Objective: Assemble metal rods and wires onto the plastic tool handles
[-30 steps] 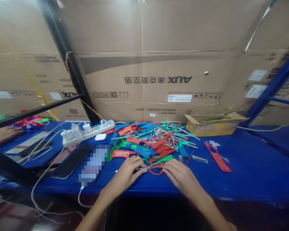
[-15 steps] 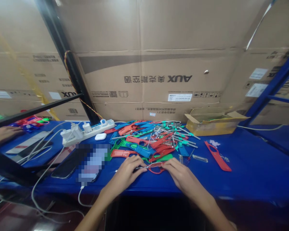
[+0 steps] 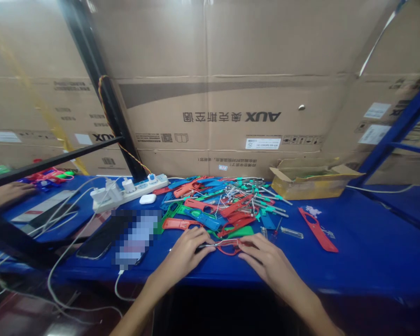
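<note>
Red plastic formed the handle piece [image 3: 228,254], with a rounded loop and a white wire [image 3: 227,240] along its upper edge, between the hands near the front edge of the tabletop [image 3: 336,275]. The right hand [image 3: 268,254] had just spread thumb from fingers (whether it kept hold, I couldn't tell), suggesting a regrip; the left hand [image 3: 187,249] stayed pinched on a metal rod [image 3: 207,245].

We count one left hand [image 3: 189,251], one right hand [image 3: 265,255], one red casing [image 3: 230,242] between them, one co-worker's hand [image 3: 11,193], one power strip [image 3: 138,192], two phones [image 3: 98,240] near it, one white case [image 3: 147,199], one open carton [image 3: 310,187], one loose red casing [image 3: 319,233] at right; casing heap [image 3: 200,205] too tangled to tally
</note>
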`<state>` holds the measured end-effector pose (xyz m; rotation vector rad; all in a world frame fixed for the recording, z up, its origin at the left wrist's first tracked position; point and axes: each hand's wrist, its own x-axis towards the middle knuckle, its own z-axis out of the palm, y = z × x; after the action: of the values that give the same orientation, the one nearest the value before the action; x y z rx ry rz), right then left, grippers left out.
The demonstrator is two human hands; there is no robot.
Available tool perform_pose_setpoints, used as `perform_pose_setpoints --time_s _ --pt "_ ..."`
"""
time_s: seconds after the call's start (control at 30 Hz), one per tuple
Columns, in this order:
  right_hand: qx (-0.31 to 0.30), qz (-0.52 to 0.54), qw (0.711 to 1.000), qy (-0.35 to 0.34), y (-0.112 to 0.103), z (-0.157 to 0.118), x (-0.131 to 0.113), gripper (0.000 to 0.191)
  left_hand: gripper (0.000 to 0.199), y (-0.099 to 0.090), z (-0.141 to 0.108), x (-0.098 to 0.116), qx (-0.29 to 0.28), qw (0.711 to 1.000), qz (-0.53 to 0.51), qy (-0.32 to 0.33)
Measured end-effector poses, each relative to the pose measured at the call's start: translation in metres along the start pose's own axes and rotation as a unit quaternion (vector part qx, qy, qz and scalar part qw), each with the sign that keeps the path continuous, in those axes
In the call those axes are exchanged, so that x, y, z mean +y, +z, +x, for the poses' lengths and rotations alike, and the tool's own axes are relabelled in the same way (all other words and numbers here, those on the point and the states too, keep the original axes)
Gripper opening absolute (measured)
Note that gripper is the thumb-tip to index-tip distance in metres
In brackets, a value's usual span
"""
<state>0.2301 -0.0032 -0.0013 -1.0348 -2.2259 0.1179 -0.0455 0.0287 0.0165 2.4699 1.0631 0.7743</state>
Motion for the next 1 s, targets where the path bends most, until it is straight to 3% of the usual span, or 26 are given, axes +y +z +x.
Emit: perform_pose_setpoints --time_s 0.13,0.33,1.0 --pt "0.001 0.016 1.0 0.009 -0.0031 -0.001 0.0011 0.021 0.01 0.0011 -0.0009 0.0032 -0.002 1.0 0.024 0.009" --pt "0.055 0.031 0.998 0.004 0.0007 -0.0085 0.0057 0.021 0.008 0.001 -0.0004 0.0033 0.002 1.0 0.017 0.018" --pt "0.01 -0.085 0.996 -0.02 -0.0009 -0.0049 -0.002 0.022 0.006 -0.0003 -0.0005 0.0033 0.001 1.0 0.018 0.017"
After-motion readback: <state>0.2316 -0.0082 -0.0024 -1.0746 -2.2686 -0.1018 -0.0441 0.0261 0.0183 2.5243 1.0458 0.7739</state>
